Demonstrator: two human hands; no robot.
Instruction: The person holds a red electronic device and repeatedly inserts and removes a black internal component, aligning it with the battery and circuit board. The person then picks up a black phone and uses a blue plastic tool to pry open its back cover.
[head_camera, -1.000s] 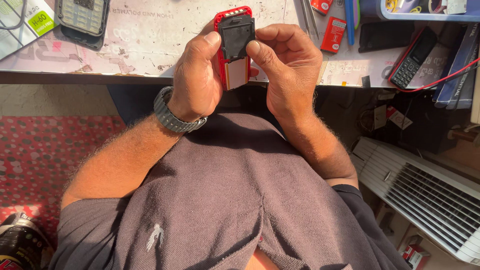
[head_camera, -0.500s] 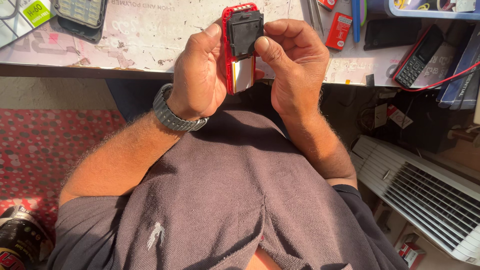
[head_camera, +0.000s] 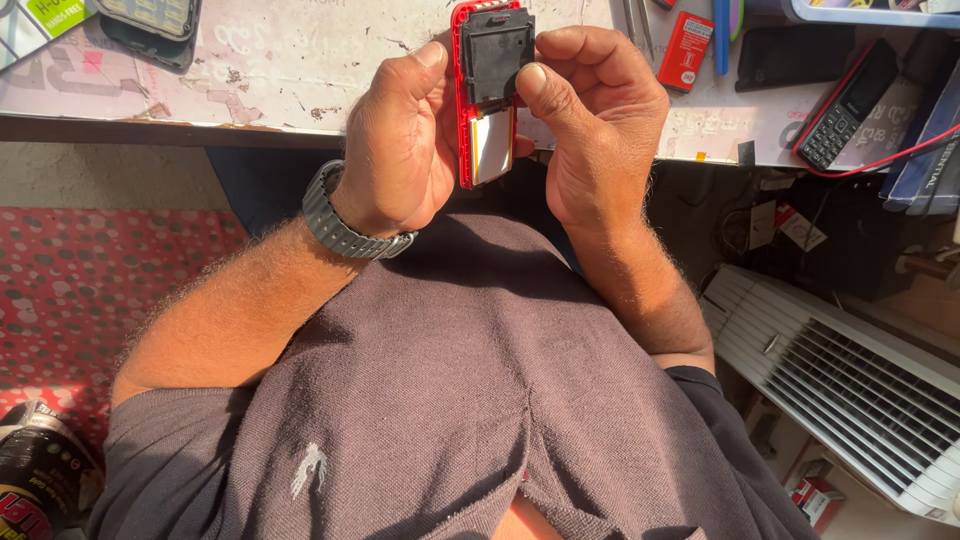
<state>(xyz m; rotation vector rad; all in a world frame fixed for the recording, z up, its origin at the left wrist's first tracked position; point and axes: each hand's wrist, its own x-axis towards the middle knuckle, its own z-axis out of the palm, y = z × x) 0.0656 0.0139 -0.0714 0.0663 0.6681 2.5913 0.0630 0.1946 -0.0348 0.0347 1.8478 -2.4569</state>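
Both my hands hold a small red phone frame (head_camera: 467, 140) upright over the edge of the worktable (head_camera: 250, 80). My left hand (head_camera: 400, 140), with a grey watch (head_camera: 335, 222) on the wrist, grips its left side. My right hand (head_camera: 590, 120) holds the right side, thumb pressed on a black rectangular part (head_camera: 495, 55) that sits on the upper half of the frame. A shiny metal plate (head_camera: 492, 145) shows in the lower half.
On the table lie a black keypad phone (head_camera: 845, 105) with a red cable, a red battery (head_camera: 686, 50), a dark flat phone (head_camera: 790, 55), tweezers (head_camera: 638, 25) and another handset (head_camera: 150, 25) at far left. A white louvred appliance (head_camera: 840, 380) stands on the floor right; a can (head_camera: 35, 480) lower left.
The black part has shifted upward along the red frame, uncovering the shiny plate below it. Both hands have kept their grip and risen slightly.
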